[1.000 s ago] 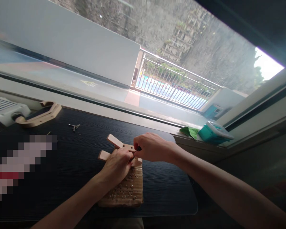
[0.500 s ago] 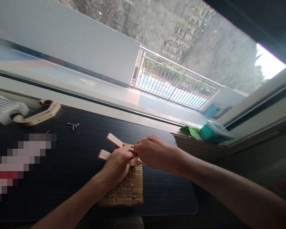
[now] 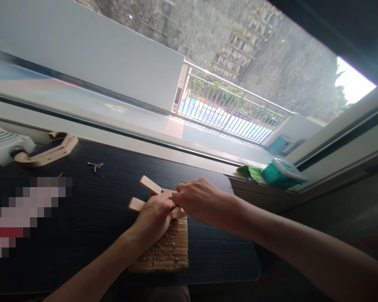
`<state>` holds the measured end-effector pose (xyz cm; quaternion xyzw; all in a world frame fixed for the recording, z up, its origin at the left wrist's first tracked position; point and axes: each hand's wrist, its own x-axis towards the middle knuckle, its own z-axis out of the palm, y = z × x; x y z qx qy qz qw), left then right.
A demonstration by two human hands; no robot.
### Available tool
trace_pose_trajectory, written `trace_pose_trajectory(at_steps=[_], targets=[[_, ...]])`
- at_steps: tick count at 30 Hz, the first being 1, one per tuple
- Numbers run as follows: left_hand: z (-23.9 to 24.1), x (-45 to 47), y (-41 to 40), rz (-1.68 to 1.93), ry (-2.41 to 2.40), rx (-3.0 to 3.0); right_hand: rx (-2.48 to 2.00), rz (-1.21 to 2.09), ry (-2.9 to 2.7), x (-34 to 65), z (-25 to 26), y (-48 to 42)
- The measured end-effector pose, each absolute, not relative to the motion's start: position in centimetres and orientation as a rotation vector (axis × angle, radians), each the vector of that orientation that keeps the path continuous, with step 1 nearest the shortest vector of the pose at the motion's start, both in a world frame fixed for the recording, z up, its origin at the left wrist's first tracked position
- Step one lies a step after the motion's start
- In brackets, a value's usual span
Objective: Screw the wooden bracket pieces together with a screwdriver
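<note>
My left hand [image 3: 156, 212] is closed over a light wooden piece [image 3: 151, 184], pressing it down on a block of corrugated cardboard [image 3: 168, 251]. Two pale arms of the wood stick out to the left, and dark holes show near my fingers. My right hand [image 3: 193, 197] is curled tight right beside the left fingertips, over the right end of the wood. Something small and dark lies between the two hands, but its kind is hidden by the fingers. Many small shiny metal bits and holes dot the cardboard's top.
A few screws [image 3: 96, 166] lie on the black table [image 3: 97, 235]. At its far left are a curved wooden frame [image 3: 50, 155] and a white device [image 3: 6, 144]. A teal box [image 3: 282, 173] and a green cloth [image 3: 249, 173] rest on the windowsill at right.
My right hand has shifted slightly left, closer to my left fingers, and less of the dark thing shows. My left hand keeps its place on the wood.
</note>
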<state>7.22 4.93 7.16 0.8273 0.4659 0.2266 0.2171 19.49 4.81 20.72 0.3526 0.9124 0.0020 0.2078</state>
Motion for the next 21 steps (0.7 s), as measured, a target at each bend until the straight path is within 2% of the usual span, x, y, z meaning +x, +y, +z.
trace_pose_trajectory(at_steps=[11, 21], targets=[[7.5, 7.2, 4.9, 0.668, 1.233, 2.255, 1.269, -0.081, 2.382, 19.3, 20.3, 5.8], [7.2, 7.3, 4.9, 0.638, 1.296, 2.287, 1.017, -0.025, 2.458, 18.3, 21.2, 5.4]])
